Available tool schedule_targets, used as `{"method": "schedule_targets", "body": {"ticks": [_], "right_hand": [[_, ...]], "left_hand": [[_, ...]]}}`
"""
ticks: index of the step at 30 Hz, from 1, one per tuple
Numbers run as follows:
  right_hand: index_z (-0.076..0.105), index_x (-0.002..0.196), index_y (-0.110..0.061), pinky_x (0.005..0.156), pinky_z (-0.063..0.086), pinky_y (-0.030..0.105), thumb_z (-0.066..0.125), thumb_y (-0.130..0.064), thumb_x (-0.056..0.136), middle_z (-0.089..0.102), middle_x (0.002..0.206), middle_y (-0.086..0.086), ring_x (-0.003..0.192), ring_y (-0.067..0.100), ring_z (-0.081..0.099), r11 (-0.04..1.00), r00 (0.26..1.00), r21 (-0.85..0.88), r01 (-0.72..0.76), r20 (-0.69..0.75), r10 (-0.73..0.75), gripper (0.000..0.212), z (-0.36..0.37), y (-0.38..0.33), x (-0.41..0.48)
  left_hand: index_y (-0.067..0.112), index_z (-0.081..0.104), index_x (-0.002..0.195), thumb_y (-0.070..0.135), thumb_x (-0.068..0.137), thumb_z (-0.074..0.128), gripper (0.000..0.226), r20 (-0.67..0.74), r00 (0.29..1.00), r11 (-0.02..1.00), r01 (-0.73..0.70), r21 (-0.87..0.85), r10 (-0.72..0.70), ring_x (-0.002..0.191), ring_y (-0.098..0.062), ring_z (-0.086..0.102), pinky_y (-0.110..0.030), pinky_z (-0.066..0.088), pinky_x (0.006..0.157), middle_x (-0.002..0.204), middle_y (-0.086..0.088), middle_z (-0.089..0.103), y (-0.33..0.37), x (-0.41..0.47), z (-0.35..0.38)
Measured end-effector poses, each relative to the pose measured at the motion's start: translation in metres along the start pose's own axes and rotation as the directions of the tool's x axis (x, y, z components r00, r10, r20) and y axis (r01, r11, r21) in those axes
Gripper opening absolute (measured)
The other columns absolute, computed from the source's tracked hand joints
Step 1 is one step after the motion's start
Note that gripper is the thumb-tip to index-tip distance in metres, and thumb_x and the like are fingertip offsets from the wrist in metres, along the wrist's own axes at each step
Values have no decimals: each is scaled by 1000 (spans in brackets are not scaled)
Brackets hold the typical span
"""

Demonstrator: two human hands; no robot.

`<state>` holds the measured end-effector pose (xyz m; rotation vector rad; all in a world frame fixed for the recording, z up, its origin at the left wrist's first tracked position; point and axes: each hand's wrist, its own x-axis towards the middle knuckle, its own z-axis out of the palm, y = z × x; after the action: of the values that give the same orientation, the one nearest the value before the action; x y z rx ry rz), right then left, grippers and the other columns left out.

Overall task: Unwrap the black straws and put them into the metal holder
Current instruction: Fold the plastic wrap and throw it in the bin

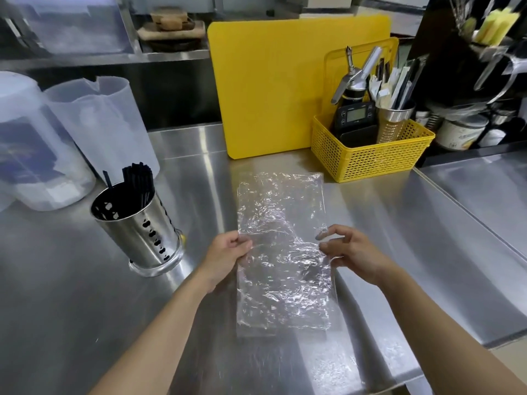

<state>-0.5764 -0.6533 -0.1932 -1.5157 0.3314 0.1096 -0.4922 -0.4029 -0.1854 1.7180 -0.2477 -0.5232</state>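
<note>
A crinkled sheet of clear plastic wrap (281, 246) is stretched flat over the steel counter (85, 323), with nothing visible inside it. My left hand (226, 253) pinches its left edge and my right hand (352, 249) pinches its right edge, both about halfway along the sheet. To the left stands the perforated metal holder (142, 226), upright on the counter. A bunch of black straws (138, 181) leans inside it against the far rim.
Two translucent plastic pitchers (108, 121) stand behind the holder at the far left. A yellow cutting board (271, 89) leans upright at the back. A yellow mesh basket (370, 155) with a timer, a dispenser and a utensil cup sits at the back right.
</note>
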Motion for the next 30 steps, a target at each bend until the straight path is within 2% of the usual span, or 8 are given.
{"method": "schedule_targets", "body": {"ticks": [11, 15, 17, 20, 23, 25, 27, 30], "right_hand": [[68, 56, -7, 55, 38, 26, 41, 20, 77, 65, 64, 9, 63, 21, 51, 991, 1000, 134, -2, 1, 2, 44, -5, 10, 8], [67, 58, -5, 50, 36, 25, 38, 16, 79, 59, 64, 10, 52, 11, 44, 992, 998, 122, -23, -48, 29, 41, -3, 7, 10], [65, 60, -5, 51, 33, 27, 36, 13, 79, 63, 61, 5, 49, 9, 45, 990, 997, 138, -2, -73, 12, 39, -1, 4, 12], [61, 66, -4, 52, 29, 28, 34, 7, 81, 61, 56, -4, 52, 11, 41, 989, 992, 134, 59, -122, -42, 32, 0, 3, 15], [66, 85, -10, 46, 33, 18, 39, -1, 87, 55, 55, -11, 56, 11, 40, 978, 986, 170, 122, -134, -100, 28, 3, 0, 14], [61, 108, -22, 50, 40, 16, 53, -10, 85, 59, 59, -10, 60, 9, 54, 969, 990, 212, 125, -96, -106, 27, 5, 1, 13], [57, 116, -26, 65, 49, 25, 69, -19, 71, 67, 74, -2, 72, 14, 64, 968, 998, 247, 54, -30, -48, 47, 5, 5, 14], [63, 109, -2, 85, 52, 41, 76, -14, 66, 69, 99, 18, 92, 30, 66, 977, 991, 201, -63, 130, 37, 47, 7, 11, 10]], "left_hand": [[9, 65, 56, -22, 77, 39, 46, -58, 995, 988, -85, -126, 79, 63, 3, 60, -18, 44, 71, 57, 10, 67, 1, -3, -4], [19, 61, 105, 17, 92, 45, 21, 36, 999, 921, 8, -390, 7, 91, -21, 55, -31, 38, 69, 96, 1, 68, -4, -1, -7], [28, 43, 125, 37, 81, 54, 46, 91, 991, 860, 133, -492, -101, 95, -27, 51, -39, 39, 73, 108, -5, 59, -10, 2, -9], [24, 35, 128, 22, 60, 74, 78, 151, 956, 861, 291, -417, -250, 85, -21, 62, -34, 49, 70, 108, -7, 62, -15, 3, -5], [1, 56, 110, 2, 69, 74, 45, 190, 937, 907, 335, -255, -293, 64, -11, 67, -20, 53, 54, 88, -10, 69, -16, -1, 2], [-9, 60, 98, -2, 74, 68, 25, 125, 951, 918, 305, -254, -282, 66, -13, 67, -21, 55, 66, 82, -13, 69, -20, 1, 4], [-17, 57, 100, -3, 77, 65, 28, 51, 967, 915, 252, -316, -249, 76, -20, 65, -30, 53, 83, 91, -23, 65, -18, 3, 4], [-7, 58, 91, -3, 81, 61, 11, 2, 981, 914, 184, -362, -196, 74, -15, 64, -25, 55, 70, 88, -16, 63, -10, 1, 4]]}}
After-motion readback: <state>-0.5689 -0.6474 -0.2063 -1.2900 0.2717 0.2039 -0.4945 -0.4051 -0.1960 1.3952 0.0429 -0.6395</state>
